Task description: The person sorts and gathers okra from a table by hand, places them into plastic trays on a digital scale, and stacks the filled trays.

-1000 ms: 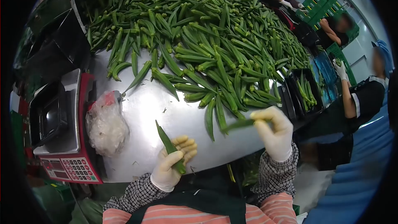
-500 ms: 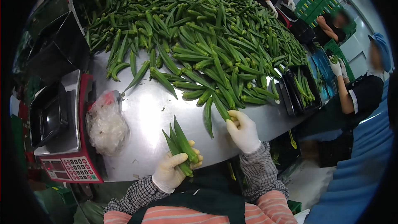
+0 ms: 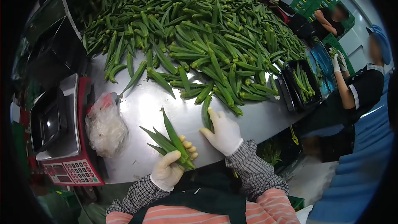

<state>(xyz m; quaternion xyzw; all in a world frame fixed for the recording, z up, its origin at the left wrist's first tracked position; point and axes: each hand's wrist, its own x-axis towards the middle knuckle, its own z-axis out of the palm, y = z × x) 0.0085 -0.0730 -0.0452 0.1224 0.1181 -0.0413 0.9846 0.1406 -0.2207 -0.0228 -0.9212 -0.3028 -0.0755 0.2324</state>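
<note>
A small bunch of green okra pods [image 3: 163, 142] sits in my left hand [image 3: 169, 169], thumb across the stem ends and tips fanned up and to the left. My right hand [image 3: 224, 130], in a white glove like the left, is over a single okra pod [image 3: 206, 111] at the near edge of the heap. Thumb and forefinger are spread on either side of that pod; whether they touch it I cannot tell. Beyond both hands a large heap of okra [image 3: 199, 37] covers the far part of the metal table [image 3: 141, 120].
On the left a red scale [image 3: 76, 170] carries a black tray [image 3: 49, 120]. Beside it lies a clear plastic bag [image 3: 105, 126]. Black trays with okra [image 3: 302, 85] stand at the right edge. A co-worker in a blue cap [image 3: 360, 91] handles okra on the right; other people are farther back.
My right hand has moved left and down, without the pod it held before. The bunch in my left hand now has another long pod and is more fanned out.
</note>
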